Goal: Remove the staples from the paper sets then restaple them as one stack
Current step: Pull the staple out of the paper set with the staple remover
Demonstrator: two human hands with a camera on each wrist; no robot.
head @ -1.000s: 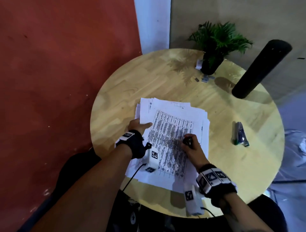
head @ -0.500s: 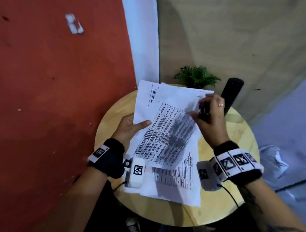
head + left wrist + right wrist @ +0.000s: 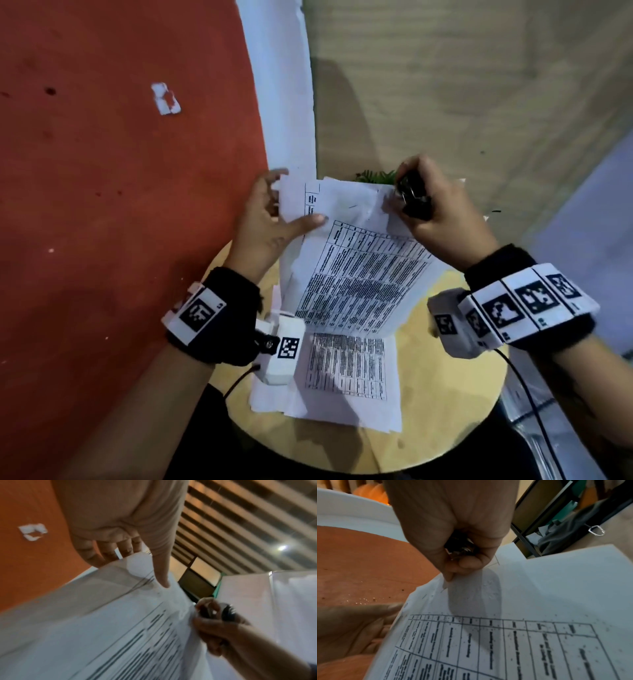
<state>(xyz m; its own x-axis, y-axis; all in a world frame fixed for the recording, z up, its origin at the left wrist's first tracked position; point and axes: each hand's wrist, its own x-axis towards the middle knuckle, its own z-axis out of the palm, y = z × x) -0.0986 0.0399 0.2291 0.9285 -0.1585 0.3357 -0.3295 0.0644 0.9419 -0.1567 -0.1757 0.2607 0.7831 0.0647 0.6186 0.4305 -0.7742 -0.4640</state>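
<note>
A set of printed papers is held raised above a round wooden table, its upper edge tilted up and away, while further printed sheets lie flat on the tabletop beneath it. The raised set is gripped at its upper left edge by the left hand: the thumb is pressed on the front of the page and the other fingers are curled behind it, as is seen in the left wrist view. A small black staple remover is enclosed by the curled fingers of the right hand and is held against the upper right corner of the set; in the right wrist view the paper's corner is pinched under the thumb tip. Whether the remover's claws are engaged on a staple cannot be told.

The table is set against a red wall, on which a torn white patch is visible. A white vertical strip is seen beside the red surface, and a pale wood-grain panel to its right. The green leaves of a plant are partly visible behind the papers' top edge. Slatted ceiling panels and a light are shown in the left wrist view.
</note>
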